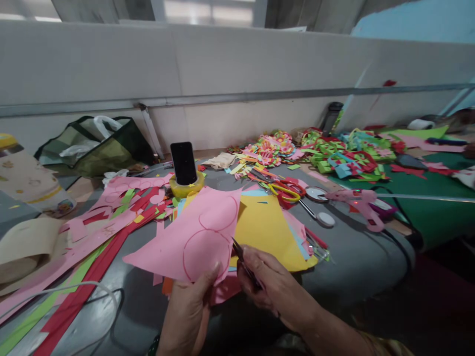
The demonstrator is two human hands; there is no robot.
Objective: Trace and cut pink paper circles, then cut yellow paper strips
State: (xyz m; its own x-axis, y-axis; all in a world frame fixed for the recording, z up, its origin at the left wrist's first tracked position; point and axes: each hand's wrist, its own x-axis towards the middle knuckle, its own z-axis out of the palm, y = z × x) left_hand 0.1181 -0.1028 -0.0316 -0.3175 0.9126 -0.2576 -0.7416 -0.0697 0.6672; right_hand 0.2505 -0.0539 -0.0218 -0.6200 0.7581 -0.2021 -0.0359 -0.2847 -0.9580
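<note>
A pink sheet of paper (174,247) with circles drawn on it in red is pinched at its lower edge by my left hand (196,296), thumb on top. In my right hand (269,284) is a pair of dark scissors (239,251), its blades at the right edge of the sheet beside the larger circle. The fingers cover most of the scissors' handles. Yellow paper (267,227) lies behind and below, over light blue and pink sheets.
A phone (183,163) leans upright on a tape roll (187,185). Red-and-yellow-handled scissors (285,190) and a pink glue gun (358,200) lie to the right. Colourful paper pieces (267,148) pile at the back. Long paper strips (100,257) and a white cable (107,291) cross the left side.
</note>
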